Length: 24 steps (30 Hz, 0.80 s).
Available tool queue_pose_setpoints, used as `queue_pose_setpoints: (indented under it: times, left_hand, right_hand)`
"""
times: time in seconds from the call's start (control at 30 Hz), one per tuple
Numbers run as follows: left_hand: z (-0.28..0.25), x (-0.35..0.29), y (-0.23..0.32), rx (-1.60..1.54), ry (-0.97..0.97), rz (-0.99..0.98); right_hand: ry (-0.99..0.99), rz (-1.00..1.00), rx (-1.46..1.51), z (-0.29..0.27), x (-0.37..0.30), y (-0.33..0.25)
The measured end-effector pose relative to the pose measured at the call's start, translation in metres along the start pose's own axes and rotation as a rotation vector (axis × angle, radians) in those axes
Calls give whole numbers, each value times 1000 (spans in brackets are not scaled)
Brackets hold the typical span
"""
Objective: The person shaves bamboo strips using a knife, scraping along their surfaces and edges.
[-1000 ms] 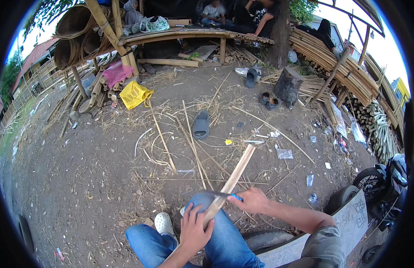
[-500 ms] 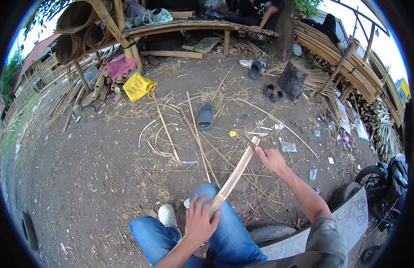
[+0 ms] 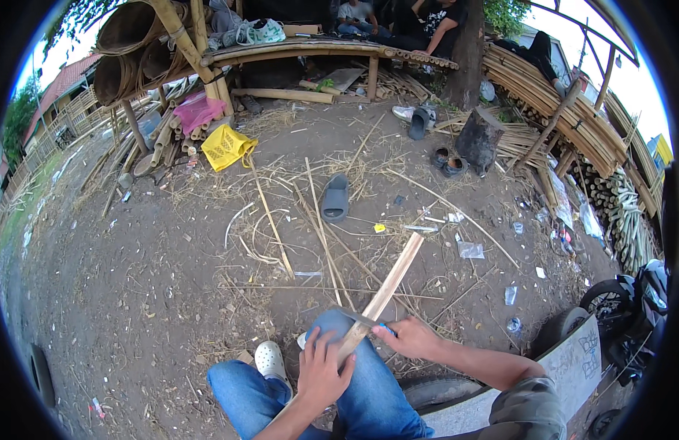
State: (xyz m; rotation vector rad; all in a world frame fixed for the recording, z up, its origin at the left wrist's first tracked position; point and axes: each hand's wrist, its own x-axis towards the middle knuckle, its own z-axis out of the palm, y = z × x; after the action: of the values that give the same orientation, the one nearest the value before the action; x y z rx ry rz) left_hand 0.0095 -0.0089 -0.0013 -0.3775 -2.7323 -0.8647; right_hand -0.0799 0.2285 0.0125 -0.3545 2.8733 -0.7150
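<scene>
A pale split bamboo slat [image 3: 393, 280] slants across my bent knee in blue jeans [image 3: 372, 389], its far end pointing up and away over the ground. My left hand [image 3: 322, 375] grips the near end of the slat against the thigh, fingers laid over it. In my right hand [image 3: 411, 340] is a knife [image 3: 358, 317] with a blue handle. Its blade lies across the slat just ahead of my left hand. The fist partly hides the knife's handle.
Bamboo strips and shavings litter the dirt, with a grey slide sandal [image 3: 335, 198] and a yellow bag [image 3: 228, 147] beyond. Tyres and a board [image 3: 566, 363] stand at my right by a motorbike [image 3: 636, 301]. People sit on the far bamboo platform [image 3: 303, 48].
My right hand has drawn the knife from the slat's far end back toward me, close to my left hand. The left hand keeps its hold on the slat.
</scene>
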Motion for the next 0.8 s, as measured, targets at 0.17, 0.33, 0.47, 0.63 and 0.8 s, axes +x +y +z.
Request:
queue_pose_setpoints:
  times: [0.17, 0.33, 0.47, 0.63, 0.8]
  left_hand:
    - [-8, 1, 4, -41, 5, 2]
    - [1, 0, 5, -6, 3, 6]
    - [-2, -5, -2, -37, -8, 15]
    - [-4, 2, 4, -19, -9, -13]
    - [2, 1, -2, -14, -17, 27]
  right_hand:
    - [184, 200, -53, -52, 36, 24]
    - [61, -61, 14, 5, -10, -2]
    - [-21, -50, -8, -19, -2, -11]
    - [129, 196, 16, -36, 38, 13]
    - [-54, -97, -14, -4, -8, -8]
